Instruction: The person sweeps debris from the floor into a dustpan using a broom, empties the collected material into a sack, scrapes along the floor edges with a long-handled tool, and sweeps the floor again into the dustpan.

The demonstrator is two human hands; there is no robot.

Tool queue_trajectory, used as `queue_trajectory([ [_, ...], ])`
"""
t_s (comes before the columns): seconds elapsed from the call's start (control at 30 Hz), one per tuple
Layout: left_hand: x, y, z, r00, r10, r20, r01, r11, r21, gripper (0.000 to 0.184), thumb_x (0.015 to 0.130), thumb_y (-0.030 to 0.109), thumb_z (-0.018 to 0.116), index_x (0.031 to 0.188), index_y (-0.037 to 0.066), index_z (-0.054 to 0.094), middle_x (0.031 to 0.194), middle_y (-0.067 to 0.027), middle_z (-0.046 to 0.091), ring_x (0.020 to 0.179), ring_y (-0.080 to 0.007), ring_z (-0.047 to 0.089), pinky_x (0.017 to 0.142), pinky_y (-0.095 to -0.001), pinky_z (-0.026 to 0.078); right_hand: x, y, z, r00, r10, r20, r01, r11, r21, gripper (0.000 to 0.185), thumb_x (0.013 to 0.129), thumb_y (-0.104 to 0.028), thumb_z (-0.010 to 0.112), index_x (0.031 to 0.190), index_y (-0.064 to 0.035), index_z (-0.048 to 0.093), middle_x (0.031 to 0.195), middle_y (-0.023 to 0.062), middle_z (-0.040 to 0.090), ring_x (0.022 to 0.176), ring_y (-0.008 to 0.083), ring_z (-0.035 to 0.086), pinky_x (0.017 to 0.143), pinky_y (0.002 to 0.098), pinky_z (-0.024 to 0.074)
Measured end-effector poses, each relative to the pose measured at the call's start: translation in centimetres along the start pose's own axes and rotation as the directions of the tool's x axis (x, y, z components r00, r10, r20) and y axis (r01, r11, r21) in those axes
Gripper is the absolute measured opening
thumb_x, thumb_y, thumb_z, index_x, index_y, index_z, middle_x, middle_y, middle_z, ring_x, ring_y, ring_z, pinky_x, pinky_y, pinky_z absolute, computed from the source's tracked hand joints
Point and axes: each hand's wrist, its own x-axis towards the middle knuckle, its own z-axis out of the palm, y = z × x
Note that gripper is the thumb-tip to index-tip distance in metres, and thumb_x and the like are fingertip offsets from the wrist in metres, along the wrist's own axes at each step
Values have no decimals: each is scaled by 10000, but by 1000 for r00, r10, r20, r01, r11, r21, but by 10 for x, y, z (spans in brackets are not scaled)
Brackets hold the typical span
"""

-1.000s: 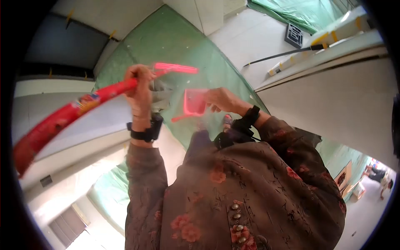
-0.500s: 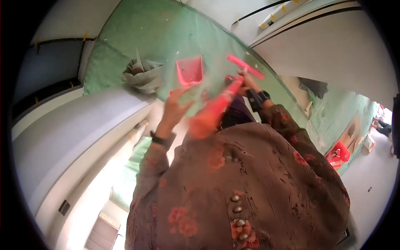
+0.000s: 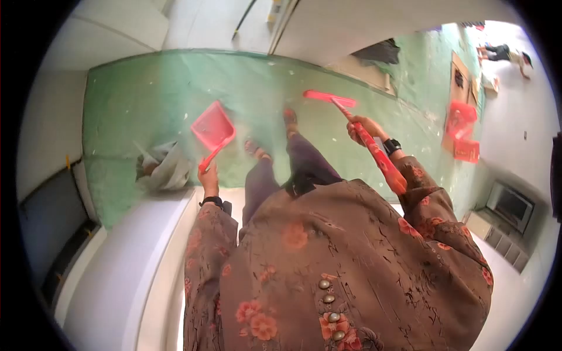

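Note:
My left hand (image 3: 209,179) is closed around the handle of a pink dustpan (image 3: 213,126), which is tilted over the green floor covering. In my right hand (image 3: 364,128) is a red patterned handle belonging to a long-handled broom (image 3: 380,161). Its narrow pink head points away from me above the floor, and its near end reaches my right forearm. Between the two tools are my sandalled feet.
A crumpled greyish bag (image 3: 170,167) stands left of the dustpan. Dusty green sheeting (image 3: 134,93) covers the floor. Red containers (image 3: 462,120) lie at the right, near a television (image 3: 510,205). Another person (image 3: 509,55) is at the far upper right. A pale ledge (image 3: 137,251) runs along my left.
My left hand, open before, now grips the dustpan, which has tilted. The broom has swung right, away from my left hand. The view has turned, bringing the television into sight.

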Motion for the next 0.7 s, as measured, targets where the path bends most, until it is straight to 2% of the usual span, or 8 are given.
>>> queue_trajectory([
  [0.03,0,7,7,998,-52,-32,51,999,-7,563,747,78,660,1248,-25,426,1016,-92,582,860,-156,553,771,-274,451,-14,0,-8,999,42,-8,-43,996,-83,139,882,-164,463,844,-41,411,627,13,482,501,101,493,440,202,454],
  [0.07,13,-16,12,990,133,-42,-133,991,-2,463,771,114,662,1173,-42,494,937,-80,601,839,-138,547,766,-263,442,-31,3,-7,997,12,-73,-17,998,-67,169,874,-183,480,782,-46,444,608,11,486,488,100,493,432,198,451],
  [0.17,28,-27,28,954,294,60,-298,949,99,395,786,193,670,1125,30,547,974,-32,578,827,-111,528,739,-246,432,-70,1,-25,987,78,-142,-108,970,-216,205,862,-203,507,719,-59,476,588,12,498,469,99,490,420,199,443],
  [0.23,21,-6,48,960,269,82,-274,960,60,309,797,198,657,1028,10,578,936,-27,577,844,-127,526,809,-255,408,-78,4,-69,987,146,-75,-163,922,-352,218,859,-230,534,723,-60,513,591,12,520,467,102,496,428,229,451],
  [0.4,49,-10,59,957,270,103,-285,941,181,202,819,166,622,913,-7,578,789,-12,557,744,-107,500,687,-237,412,-141,9,-125,988,123,-93,-148,931,-333,263,875,-274,534,756,-40,525,642,32,541,527,128,517,491,255,444],
  [0.57,1,55,104,967,195,163,-216,968,125,220,827,201,610,936,12,580,721,0,533,580,-61,451,506,-212,368,-205,29,-214,976,192,108,-181,979,-98,194,872,-222,538,959,-59,481,741,44,542,610,122,547,502,285,469],
  [0.67,-10,70,130,962,179,205,-204,973,107,225,817,195,625,951,18,583,719,-8,552,561,-66,470,485,-211,379,-244,28,-222,965,263,18,-263,965,-5,166,872,-182,526,943,-38,484,696,34,518,585,107,536,478,267,460],
  [0.7,-15,78,140,956,178,232,-208,972,111,231,809,191,638,963,27,586,725,-16,573,566,-79,500,490,-210,397,-252,26,-224,980,194,-52,-199,971,-131,275,848,-158,544,1067,9,536,738,35,567,557,70,531,514,206,458],
])
